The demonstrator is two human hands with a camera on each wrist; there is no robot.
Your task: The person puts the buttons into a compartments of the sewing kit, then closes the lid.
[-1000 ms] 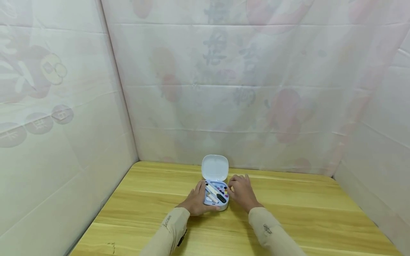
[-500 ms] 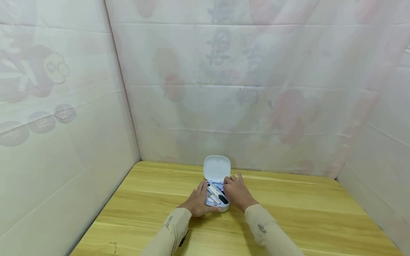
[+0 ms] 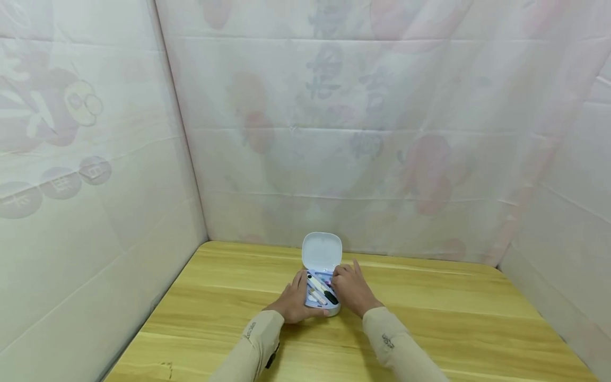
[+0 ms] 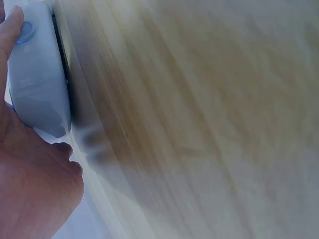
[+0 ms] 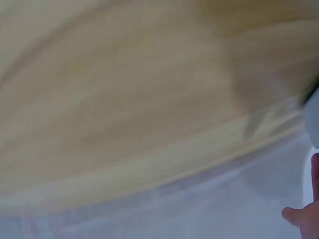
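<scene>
Left hand (image 3: 292, 302) grips the left side of the small white open-lidded plastic box (image 3: 321, 276); right hand (image 3: 350, 289), fingers curled, reaches into its right side, grasp indiscernible.

Wooden table (image 3: 429, 313), printed cloth walls (image 3: 334, 132)

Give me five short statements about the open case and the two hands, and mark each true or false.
1. The lid of the small white case stands open. True.
2. The left hand grips the case at its left side. True.
3. The right hand rests flat on the wooden table, far from the case. False: its fingers are at the case's right part, over the contents.
4. The case holds only one red item. False: a white stick, a black-tipped one and small coloured pieces show.
5. The case sits on the floor. False: it sits on the table.
</scene>
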